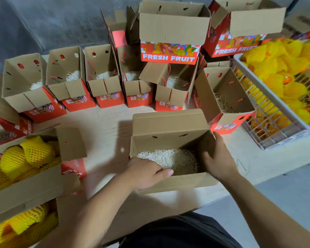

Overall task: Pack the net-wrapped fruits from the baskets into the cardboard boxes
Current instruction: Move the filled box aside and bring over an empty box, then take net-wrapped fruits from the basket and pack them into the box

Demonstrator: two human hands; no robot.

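Observation:
An open cardboard box (168, 122) stands on the table in front of me, with only pale straw padding (172, 158) on its bottom. My left hand (145, 174) grips the box's near rim at the left corner, thumb lying along the edge. My right hand (220, 158) holds the box's right wall, thumb inside and fingers outside. Net-wrapped fruits (276, 81) in yellow foam mesh fill a white plastic basket (276, 129) at the right. More netted fruits (30, 156) lie in a box at the left.
A row of several open red-and-brown boxes (104, 83) with straw stands behind. Two larger "FRESH FRUIT" boxes (170, 52) are stacked at the back. Another fruit-filled box (25, 221) sits at the lower left. The table edge (249, 187) runs near my right arm.

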